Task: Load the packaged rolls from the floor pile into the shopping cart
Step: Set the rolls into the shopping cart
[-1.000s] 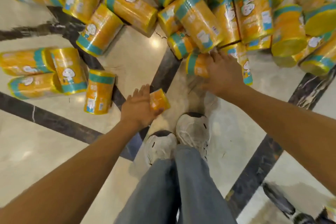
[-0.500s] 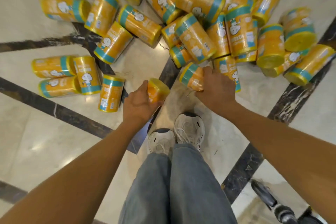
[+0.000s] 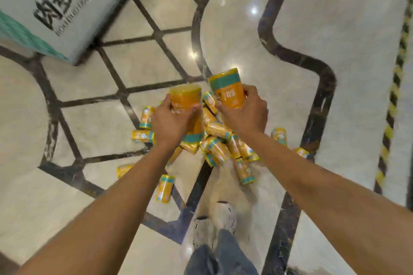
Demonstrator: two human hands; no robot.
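The glossy cream marble floor (image 3: 290,29) with dark inlaid bands fills your view from edge to edge. At ten o'clock stands a large pale grey display box (image 3: 55,6) with teal edging and black printed characters, blurred. Just below centre, the pile of yellow-orange plastic-wrapped rolls with teal bands (image 3: 219,147) lies jumbled on the floor, straddling one dark band, with a few loose rolls scattered off toward eight o'clock and four o'clock. A yellow-and-black striped tape line (image 3: 393,105) runs down the floor at three o'clock. At six o'clock you see your blue-grey jeans (image 3: 214,257) and, just above them, your worn white sneakers (image 3: 223,214) standing near the pile's edge. Both your arms reach forward over the pile. Your left hand (image 3: 169,123) is wrapped round one yellow-orange roll (image 3: 184,98), held roughly upright above the pile. Your right hand (image 3: 245,114), just toward one o'clock from it, is clamped round a second roll with a teal band near its top (image 3: 225,87), also upright. The two held rolls sit close beside each other, apart.
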